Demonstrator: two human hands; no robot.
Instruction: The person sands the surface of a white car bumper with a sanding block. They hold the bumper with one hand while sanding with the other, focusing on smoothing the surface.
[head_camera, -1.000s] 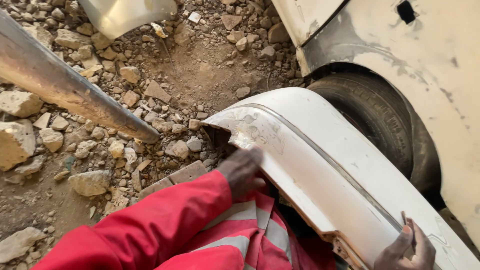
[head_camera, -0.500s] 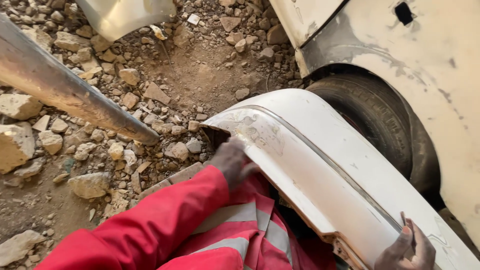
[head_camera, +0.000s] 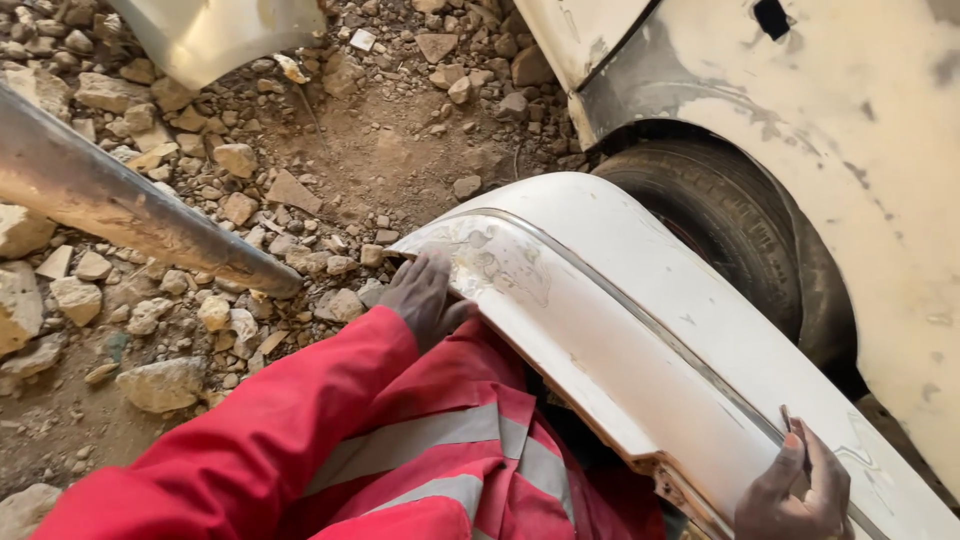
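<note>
— Starting far out beyond the left hand (head_camera: 425, 295): what lies there?

— A grey metal bar (head_camera: 130, 205) slants over stony ground (head_camera: 330, 150), well apart from that hand. Rocks lie between them. Up ahead sits a pale curved panel (head_camera: 215, 35); I cannot tell what it belongs to.

— And the left hand itself?

— It comes out of a red sleeve (head_camera: 260, 440), fingers spread and laid flat against the near end of the white bumper (head_camera: 610, 300), right at its rounded corner.

— Where does the bumper sit?

— It runs across the person's lap from the left hand to the right hand (head_camera: 795, 490), just beside the tyre (head_camera: 720, 215) and the white car body (head_camera: 850, 130) beyond it.

— The right hand?

— It curls over the bumper's upper edge; whether it pinches a thin dark thing there, I cannot tell.

— How will the bumper handle?

— I judge it long, light for its bulk, and a bit springy. The paint looks dusty and slick, the lower edge ragged and broken. The two ends offer the best hold, away from that jagged lip.

— Any containers?

— None that I can see.
</note>
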